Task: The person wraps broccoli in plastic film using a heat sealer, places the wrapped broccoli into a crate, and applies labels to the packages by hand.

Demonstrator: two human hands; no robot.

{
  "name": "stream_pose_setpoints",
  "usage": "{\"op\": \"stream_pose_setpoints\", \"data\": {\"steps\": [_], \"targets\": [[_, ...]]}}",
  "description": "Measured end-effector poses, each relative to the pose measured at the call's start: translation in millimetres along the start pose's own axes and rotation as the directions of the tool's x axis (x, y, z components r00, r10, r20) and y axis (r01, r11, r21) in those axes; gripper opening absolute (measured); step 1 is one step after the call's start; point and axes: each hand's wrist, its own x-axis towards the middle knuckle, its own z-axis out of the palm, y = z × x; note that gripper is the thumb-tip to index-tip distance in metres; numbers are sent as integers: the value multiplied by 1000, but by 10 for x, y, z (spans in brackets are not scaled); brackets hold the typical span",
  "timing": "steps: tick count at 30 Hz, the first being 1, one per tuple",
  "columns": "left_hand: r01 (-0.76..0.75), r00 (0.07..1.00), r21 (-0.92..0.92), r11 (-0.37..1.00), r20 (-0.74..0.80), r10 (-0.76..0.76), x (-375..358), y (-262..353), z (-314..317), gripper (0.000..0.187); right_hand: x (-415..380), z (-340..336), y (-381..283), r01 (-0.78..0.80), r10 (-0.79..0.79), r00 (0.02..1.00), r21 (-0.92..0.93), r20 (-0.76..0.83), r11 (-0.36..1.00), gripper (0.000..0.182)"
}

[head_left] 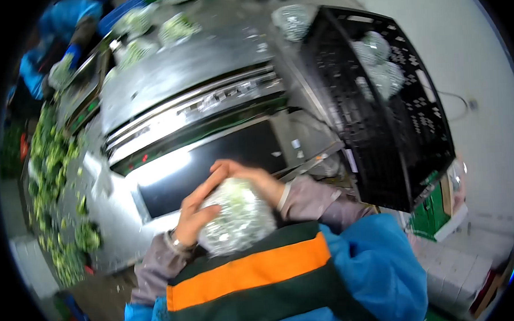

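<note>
Between my hands is a pale green, roundish vegetable head in shiny clear film, held close to my apron. Its exact kind is hard to make out under the wrap. My left hand curves around its left side, with the thumb pressed on the film. My right hand reaches over the far right side, its fingers meeting the left fingers at the top. Just beyond the hands lies the dark flat plate of a metal wrapping machine.
A black plastic crate stands tilted on the right, with several wrapped heads inside. Netted heads sit along the back. Green trimmings cover the left table edge. Another person's blue sleeve shows at upper left.
</note>
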Motion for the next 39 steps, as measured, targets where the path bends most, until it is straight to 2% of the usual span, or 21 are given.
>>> {"op": "stream_pose_setpoints", "data": {"steps": [2, 4, 6, 8, 10, 11, 13, 14, 17, 19, 21, 24, 26, 27, 28, 31, 32, 34, 35, 36, 39], "targets": [[77, 986, -319, 945, -114, -119, 27, -72, -63, 64, -194, 129, 47, 165, -271, 949, -479, -161, 862, 47], [82, 952, -558, 826, -202, -231, 214, -112, 33, 60, -379, 302, -102, 362, -427, 904, -560, 17, 745, 65], [193, 969, -569, 799, -19, -248, 553, -36, 116, 52, -582, 408, -326, 290, -515, 852, -901, 91, 321, 76], [176, 983, -534, 827, 53, -175, 934, -5, 218, 47, -856, 469, -778, 238, -584, 812, -906, -11, 349, 77], [272, 962, -604, 749, 198, -190, 1215, 576, 847, 51, -1364, 874, -1393, 237, -544, 805, -714, -235, 659, 64], [315, 936, -598, 737, 325, -137, 1254, 852, 1084, 55, -1595, 766, -1722, 260, -629, 776, -890, -37, 373, 54], [167, 964, -502, 848, 265, -33, 1309, 977, 1243, 56, -2201, 660, -2212, 487, -699, 700, -616, -149, 619, 44], [64, 976, -397, 916, 218, 27, 1291, 1017, 1295, 56, -2489, 527, -2443, 539, -760, 622, -601, -189, 591, 41], [250, 927, -298, 921, 348, -139, 1321, 820, 1046, 46, -3170, 108, -2739, 568, -843, 394, -624, -365, 536, 39], [361, 907, -292, 886, 330, -261, 1286, 602, 881, 36, -3368, -296, -2695, 492, -837, 361, -678, -412, 546, 41], [398, 911, -289, 871, 234, -339, 1253, 442, 799, 29, -3365, -761, -2576, 272, -748, 513, -746, -422, 608, 50], [396, 918, -342, 852, 155, -364, 1203, 125, 585, 24, -3350, -1876, -2363, 259, -458, 223, -401, -860, 879, 43], [337, 938, -324, 884, 36, -345, 1127, 23, 415, 22, -3345, -2379, -2400, -249, -574, 181, -602, -799, 759, 31], [281, 947, -312, 908, -61, -314, 1047, -7, 308, 21, -3404, -2516, -2541, -663, -705, 225, -636, -673, 395, 26], [228, 948, -292, 929, -151, -280, 947, -48, 189, 20, -3440, -2533, -2731, -847, -817, 269, -529, -510, 52, 21], [4, 840, 74, 997, -542, 37, 602, -323, -207, 15, -3053, -1607, -3404, -813, -988, 46, -569, 150, -124, 22], [6, 759, 329, 944, -617, 210, 495, -375, -339, 14, -2759, -1318, -3671, -647, -990, -18, -757, 142, -97, 20], [143, 658, 552, 821, -673, 338, 307, -397, -554, 13, -1661, -461, -3766, -214, -973, 180, -960, 142, -180, 15], [161, 635, 620, 768, -660, 401, 268, -488, -650, 12, -1110, -112, -3768, -152, -922, 372, -973, 109, -176, 16], [178, 612, 684, 708, -640, 464, 259, -606, -729, 12, -351, 447, -3447, -24, -882, 471, -998, 33, -51, 18], [254, 588, 859, 444, -502, 635, 256, -726, -781, 11, 1404, 971, -2992, 66, -547, 832, -996, 86, -56, 23]]}}
